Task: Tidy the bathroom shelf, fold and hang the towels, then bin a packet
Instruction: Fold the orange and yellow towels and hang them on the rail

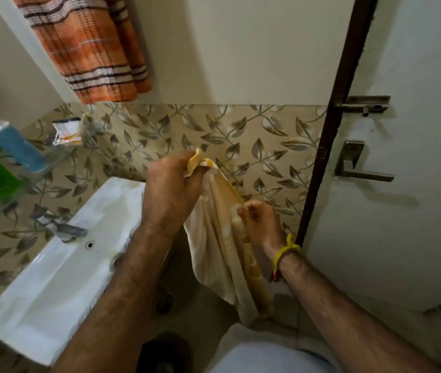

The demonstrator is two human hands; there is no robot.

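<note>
- Forearms, mine, fill the bottom of the head view and reach forward over the floor beside the sink (60, 270).
- Left hand (170, 189): fingers are curled tight round the top corner of the cream towel (214, 254), held high so the cloth hangs free and straightens under its own weight.
- Right hand (257, 219): fingers pinch the towel's long edge lower down, gathering it toward a fold line, as I judge it.
- Cream towel: hangs between my hands, in front of the leaf-patterned tiles (262, 146), clear of the sink.
- Orange striped towel (90, 49): already hangs on the wall above.
- Shelf (14, 184): at left, holding bottles; a small packet (67, 130) sits beyond it.
- Door (402, 184): at right, with its handle and latch.
</note>
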